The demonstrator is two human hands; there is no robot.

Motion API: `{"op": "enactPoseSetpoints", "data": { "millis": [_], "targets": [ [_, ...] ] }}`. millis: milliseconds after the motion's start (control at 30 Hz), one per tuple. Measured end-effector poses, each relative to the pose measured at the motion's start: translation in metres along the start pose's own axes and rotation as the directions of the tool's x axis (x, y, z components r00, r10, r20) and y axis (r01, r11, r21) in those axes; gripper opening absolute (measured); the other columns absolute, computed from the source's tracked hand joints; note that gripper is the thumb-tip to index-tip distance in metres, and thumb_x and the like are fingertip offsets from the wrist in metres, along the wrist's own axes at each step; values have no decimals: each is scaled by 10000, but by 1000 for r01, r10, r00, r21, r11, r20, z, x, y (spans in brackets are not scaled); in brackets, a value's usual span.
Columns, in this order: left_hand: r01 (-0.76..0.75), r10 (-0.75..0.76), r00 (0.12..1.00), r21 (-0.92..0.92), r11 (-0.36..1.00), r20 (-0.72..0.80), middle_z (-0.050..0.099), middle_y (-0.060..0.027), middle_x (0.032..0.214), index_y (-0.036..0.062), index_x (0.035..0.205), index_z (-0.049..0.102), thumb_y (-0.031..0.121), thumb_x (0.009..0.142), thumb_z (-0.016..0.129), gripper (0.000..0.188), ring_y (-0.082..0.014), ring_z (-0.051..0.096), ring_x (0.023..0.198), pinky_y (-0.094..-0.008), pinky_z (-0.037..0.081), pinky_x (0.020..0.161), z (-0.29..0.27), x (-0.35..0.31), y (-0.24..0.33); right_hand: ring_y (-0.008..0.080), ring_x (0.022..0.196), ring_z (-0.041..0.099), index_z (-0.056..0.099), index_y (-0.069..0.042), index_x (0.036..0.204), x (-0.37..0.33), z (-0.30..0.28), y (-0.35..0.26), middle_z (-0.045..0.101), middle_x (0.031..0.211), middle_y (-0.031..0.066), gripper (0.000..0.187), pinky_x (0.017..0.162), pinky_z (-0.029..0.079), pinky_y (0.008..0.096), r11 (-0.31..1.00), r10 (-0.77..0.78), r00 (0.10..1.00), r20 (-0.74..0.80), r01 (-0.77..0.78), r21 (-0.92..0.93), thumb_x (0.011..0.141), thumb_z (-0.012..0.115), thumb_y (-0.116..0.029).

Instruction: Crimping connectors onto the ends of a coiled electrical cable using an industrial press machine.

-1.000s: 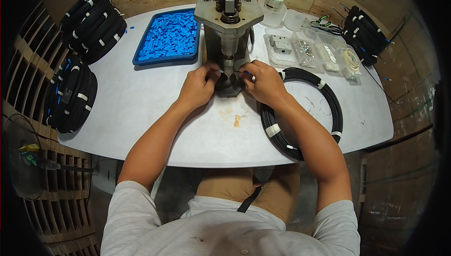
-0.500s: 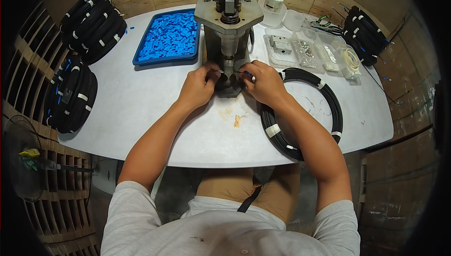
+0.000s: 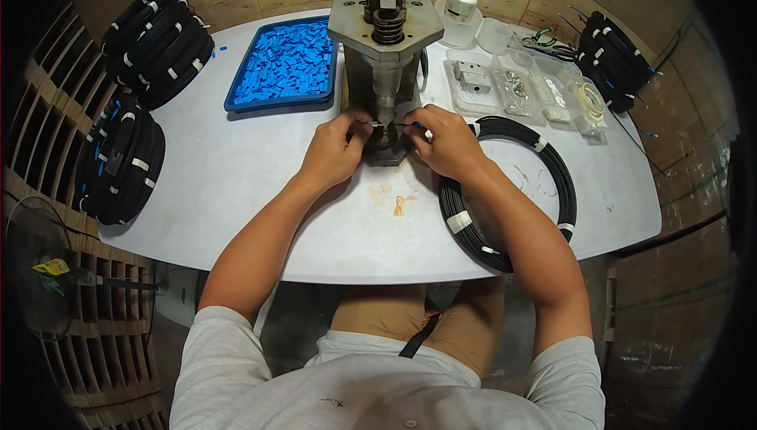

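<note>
A metal press [image 3: 385, 43] with a spring on top stands at the table's far middle. On its left side my left hand [image 3: 339, 146] is closed in a pinch on a small silvery piece [image 3: 374, 124] at the press's lower jaw. From the other side my right hand [image 3: 443, 140] pinches a thin black cable end [image 3: 404, 124] that has a blue piece [image 3: 420, 125] on it. A white bit shows between its fingers. The exact contact at the jaw is too small to make out. Partly under my right forearm lies a coil of black cable [image 3: 564, 181] bound with white ties.
A blue tray [image 3: 236, 105] of small blue parts sits left of the press. Stacked black coils [image 3: 162, 43] and another coil pile [image 3: 122, 162] line the left edge. Clear boxes of parts [image 3: 516, 91], a white bottle [image 3: 460, 4] and more coils [image 3: 611, 59] stand at the right back.
The spring atop the press looks longer, and the lever above it has shifted upward. Both hands keep their pinch at the jaw, nearly unmoved. The whole view has shifted very slightly.
</note>
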State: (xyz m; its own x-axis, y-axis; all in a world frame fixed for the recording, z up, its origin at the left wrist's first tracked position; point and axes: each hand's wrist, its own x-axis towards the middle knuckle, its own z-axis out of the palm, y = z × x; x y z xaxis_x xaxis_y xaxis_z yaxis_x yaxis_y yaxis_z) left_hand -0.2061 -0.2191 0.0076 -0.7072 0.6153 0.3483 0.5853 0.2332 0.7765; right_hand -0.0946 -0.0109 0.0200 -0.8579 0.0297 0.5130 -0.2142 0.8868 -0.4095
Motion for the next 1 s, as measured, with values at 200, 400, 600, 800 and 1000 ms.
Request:
{"op": "enactPoseSetpoints", "data": {
  "millis": [200, 400, 600, 800, 1000],
  "targets": [
    [-29, 29, 999, 3, 1000, 25, 750, -173, 982, -17, 1110, 681, 121, 956, 640, 211, -261, 728, 918, -354, 558, 816, -4, -6, 6, 359, 819, 700, 705, -38, 989, 1, -11, -2, 711, 920, 159, 145, 745, 561, 415, 992, 18, 996, 88, -29, 124, 862, 726, -106],
    [-94, 89, 990, 40, 995, 112, 734, -200, 971, -20, 1065, 692, 146, 939, 638, 216, -340, 714, 896, -398, 555, 807, -12, -9, 11, 354, 843, 707, 707, -25, 977, -2, -20, -4, 722, 934, 158, 143, 761, 563, 412, 987, 0, 988, 154, -24, 156, 864, 721, -112],
    [-173, 156, 972, 87, 981, 176, 708, -193, 977, 0, 1060, 698, 170, 933, 654, 216, -348, 684, 942, -414, 541, 847, -17, -11, 10, 284, 789, 712, 716, -34, 958, -3, -28, -2, 723, 889, 127, 125, 700, 561, 365, 989, -115, 980, 164, 96, 115, 851, 758, -82],
    [-204, 183, 965, 92, 975, 189, 670, -179, 1010, 25, 1065, 701, 175, 921, 682, 209, -348, 669, 931, -419, 539, 843, -19, -16, 14, 288, 778, 706, 714, -42, 945, -8, -30, -4, 717, 877, 116, 123, 683, 558, 358, 978, -121, 981, 148, 93, 185, 837, 770, -60],
    [-131, 96, 953, 102, 986, 287, 669, -144, 1160, 25, 1066, 635, 175, 954, 681, 193, -286, 672, 1051, -376, 575, 794, -25, -18, 13, 282, 768, 712, 710, -52, 981, -18, -23, -11, 710, 883, 119, 150, 656, 564, 359, 979, -146, 983, 112, 128, 156, 845, 769, -68]
  ]
}}
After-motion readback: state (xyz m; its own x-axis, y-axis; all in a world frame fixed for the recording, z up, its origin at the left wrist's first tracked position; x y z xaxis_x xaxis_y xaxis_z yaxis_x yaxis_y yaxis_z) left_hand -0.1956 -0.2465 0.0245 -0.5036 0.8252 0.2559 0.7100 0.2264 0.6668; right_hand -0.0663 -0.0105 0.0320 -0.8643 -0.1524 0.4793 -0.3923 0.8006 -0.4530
